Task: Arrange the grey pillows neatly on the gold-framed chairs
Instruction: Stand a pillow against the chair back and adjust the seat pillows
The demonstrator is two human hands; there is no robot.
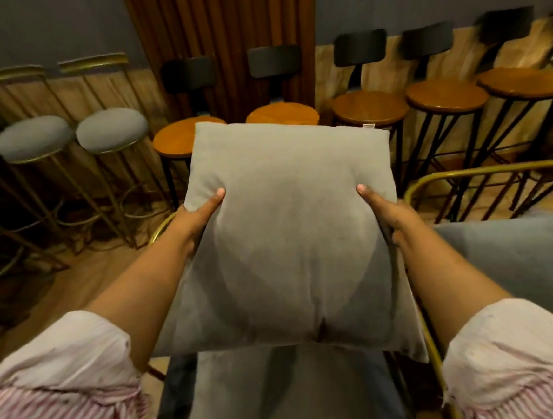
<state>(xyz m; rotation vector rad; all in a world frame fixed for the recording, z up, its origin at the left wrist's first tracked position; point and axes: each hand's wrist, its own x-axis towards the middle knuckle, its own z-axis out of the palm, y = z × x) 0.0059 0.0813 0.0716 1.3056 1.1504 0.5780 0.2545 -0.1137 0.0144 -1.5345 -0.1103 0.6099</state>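
The grey pillow (pixel 291 241) is a plump, roughly square cushion in a smooth, soft-looking fabric, with a dent and a short crease near its lower edge and a small white label at its top edge. It is tilted, its face turned up toward the camera, its top edge leaning away toward the row of stools and its lower edge nearest the person; being about square, it has no clear long axis.

The left hand (pixel 196 220) grips the pillow's left edge, thumb pressed on the front face, the fingers hidden behind. The right hand (pixel 389 215) grips the pillow's right edge the same way.

The pillow is held in the air above the grey seat of a gold-framed chair (pixel 283 397). A second gold-framed chair (pixel 517 256) stands to the right of the pillow. Beyond the pillow's top edge stand wooden stools (pixel 369 107), and to its upper left grey padded stools (pixel 111 129).
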